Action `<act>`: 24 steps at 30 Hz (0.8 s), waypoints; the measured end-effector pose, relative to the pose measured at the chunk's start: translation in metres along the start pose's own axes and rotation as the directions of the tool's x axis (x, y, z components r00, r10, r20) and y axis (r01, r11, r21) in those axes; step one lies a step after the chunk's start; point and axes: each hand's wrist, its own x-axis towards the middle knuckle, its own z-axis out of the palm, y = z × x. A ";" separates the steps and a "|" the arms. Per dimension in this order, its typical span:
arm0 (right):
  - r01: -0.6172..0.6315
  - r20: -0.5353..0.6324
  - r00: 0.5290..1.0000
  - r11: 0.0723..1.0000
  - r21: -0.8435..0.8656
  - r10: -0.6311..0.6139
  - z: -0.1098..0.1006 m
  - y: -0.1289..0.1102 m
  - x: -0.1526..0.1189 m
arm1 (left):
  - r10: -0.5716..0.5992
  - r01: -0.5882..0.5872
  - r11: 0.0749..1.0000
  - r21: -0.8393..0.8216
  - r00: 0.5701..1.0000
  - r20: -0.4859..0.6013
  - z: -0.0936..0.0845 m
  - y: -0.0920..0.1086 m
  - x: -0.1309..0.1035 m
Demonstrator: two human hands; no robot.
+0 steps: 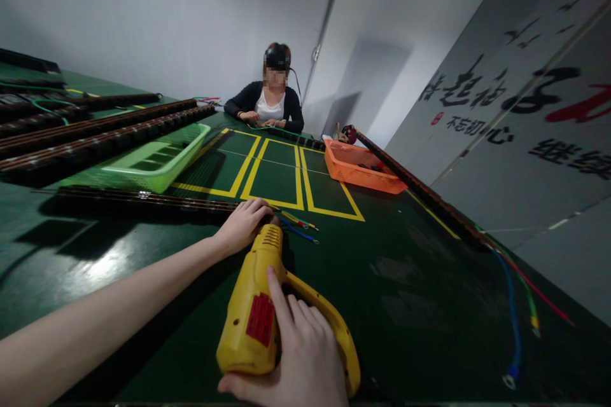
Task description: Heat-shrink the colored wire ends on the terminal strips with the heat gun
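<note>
The right hand point(305, 350) reaches in from the near edge, back upward, partly closed around a yellow heat gun point(252, 305); its index finger lies straight along the body, the thumb sits by the near end and the other fingers bend beside the looped handle. The gun lies in the near middle, its vented end pointing away, just beside the left hand point(242, 226). That arm stretches in from the near left, forearm low and nearly straight, its fingers curled at the right end of a long dark strip point(191, 205); the tips are hidden, so I cannot tell how firmly they hold it. Lugged wires point(300, 234), blue, yellow and green, stick out just right of these fingers. Beneath is a dark green bench point(420, 280), glossy at the left, with yellow lines point(300, 184) marking out rectangles farther off. At the right edge another strip point(429, 191) trails blue, green and red leads point(512, 305). Beyond the middle stand a light green basket point(172, 168) at left, near more dark strips point(105, 140), and an orange basket point(353, 172) at right. At the far side a co-worker point(274, 98) in dark headgear sits with both hands on the bench, before a pale wall point(191, 19); a grey panel point(477, 95) with brush lettering rises at right.
</note>
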 end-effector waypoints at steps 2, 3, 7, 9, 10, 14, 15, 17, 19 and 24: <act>0.015 -0.016 1.000 1.000 -0.016 -0.015 0.000 0.000 0.000 | -0.003 0.003 1.000 -0.008 1.000 -0.005 0.000 0.000 0.000; 0.024 -0.027 0.999 0.999 -0.025 -0.025 0.001 0.000 0.000 | -0.004 0.004 1.000 -0.010 1.000 -0.006 -0.001 0.000 0.000; 0.053 -0.085 0.995 0.997 -0.064 -0.058 0.004 0.002 0.000 | -0.009 0.009 1.000 -0.012 1.000 -0.004 -0.001 0.001 0.000; 0.052 -0.108 0.992 0.995 -0.081 -0.061 0.005 0.004 -0.001 | -0.012 0.012 1.000 -0.013 1.000 -0.002 -0.002 0.002 0.000; 0.046 -0.108 0.993 0.996 -0.082 -0.055 0.005 0.006 -0.001 | -0.013 0.013 1.000 -0.012 1.000 -0.001 -0.002 0.002 0.000; 0.005 -0.070 0.997 0.998 -0.056 -0.009 -0.001 0.013 -0.001 | -0.015 0.015 1.000 -0.013 1.000 -0.008 -0.002 0.003 0.000; 0.004 -0.055 0.998 0.999 -0.050 -0.007 -0.003 0.015 -0.001 | -0.016 0.016 1.000 -0.014 1.000 -0.012 -0.002 0.003 0.000; 0.006 -0.015 1.000 0.999 -0.044 -0.007 -0.008 0.019 0.000 | -0.018 0.018 1.000 -0.014 1.000 -0.012 -0.002 0.003 0.000; -0.001 0.040 0.999 0.999 -0.041 0.002 -0.012 0.023 -0.001 | -0.018 0.018 1.000 -0.008 1.000 -0.008 -0.002 0.004 0.000; -0.032 0.038 0.999 0.996 -0.085 0.036 -0.019 0.040 -0.009 | -0.017 0.017 1.000 0.009 1.000 0.005 -0.002 0.004 0.000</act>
